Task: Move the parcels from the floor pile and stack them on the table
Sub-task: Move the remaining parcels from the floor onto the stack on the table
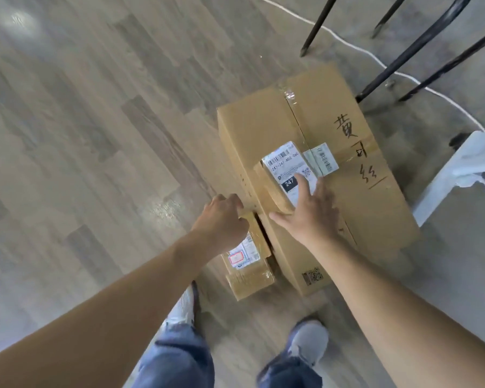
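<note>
Picking small parcels first | left hand (221, 219): fingers curl over far edge of side parcel (247, 264), on floor (95, 135) just beside big box (333, 130) | right hand (311, 211): fingers straight, spread flat on top parcel (280, 175), no grip | tip: close thumb round top parcel's edge before lifting, keep both level.

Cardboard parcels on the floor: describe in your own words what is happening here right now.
A person bends over a large brown cardboard box on the floor. The left hand grips a small taped brown parcel beside it on the floor. The right hand, fingers spread, reaches onto a small white-labelled cardboard parcel lying on the big box. Neither looks lifted yet.
</note>
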Action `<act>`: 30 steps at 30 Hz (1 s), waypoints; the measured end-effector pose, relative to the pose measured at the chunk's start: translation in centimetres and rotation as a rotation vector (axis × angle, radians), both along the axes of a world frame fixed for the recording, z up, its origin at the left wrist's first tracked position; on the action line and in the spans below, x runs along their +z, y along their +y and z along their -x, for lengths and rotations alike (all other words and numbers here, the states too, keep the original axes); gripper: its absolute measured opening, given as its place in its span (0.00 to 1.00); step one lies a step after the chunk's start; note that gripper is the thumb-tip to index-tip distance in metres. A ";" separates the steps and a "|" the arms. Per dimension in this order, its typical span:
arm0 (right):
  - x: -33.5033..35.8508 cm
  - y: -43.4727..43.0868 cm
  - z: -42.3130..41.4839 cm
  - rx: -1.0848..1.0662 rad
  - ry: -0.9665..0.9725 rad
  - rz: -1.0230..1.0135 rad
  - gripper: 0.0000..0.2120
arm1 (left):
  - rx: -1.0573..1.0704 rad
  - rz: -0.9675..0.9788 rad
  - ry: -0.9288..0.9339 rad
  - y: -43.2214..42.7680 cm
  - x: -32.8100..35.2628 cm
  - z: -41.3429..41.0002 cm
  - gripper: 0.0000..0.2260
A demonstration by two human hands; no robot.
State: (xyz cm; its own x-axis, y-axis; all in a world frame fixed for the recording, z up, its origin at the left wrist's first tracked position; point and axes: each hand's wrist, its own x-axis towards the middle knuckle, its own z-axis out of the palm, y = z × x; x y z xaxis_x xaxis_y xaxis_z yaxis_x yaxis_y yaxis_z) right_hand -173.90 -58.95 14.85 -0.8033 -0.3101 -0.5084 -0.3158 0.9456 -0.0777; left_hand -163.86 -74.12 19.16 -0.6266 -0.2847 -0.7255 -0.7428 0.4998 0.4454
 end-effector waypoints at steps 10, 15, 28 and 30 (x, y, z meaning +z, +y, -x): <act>-2.1 0.3 1.3 0.030 0.115 0.031 0.33 | -0.026 0.005 0.008 0.9 -1.8 -1.6 0.18; 0.3 4.0 -2.0 -0.111 -0.029 0.068 0.32 | -0.015 -0.003 -0.018 1.7 0.1 -1.9 0.18; -0.5 6.1 -8.0 0.099 0.247 0.115 0.26 | 0.119 -0.103 -0.156 5.4 -6.0 -4.4 0.18; -0.6 5.2 -9.8 0.169 0.191 0.267 0.21 | 0.141 -0.102 -0.156 5.2 -6.6 -4.7 0.18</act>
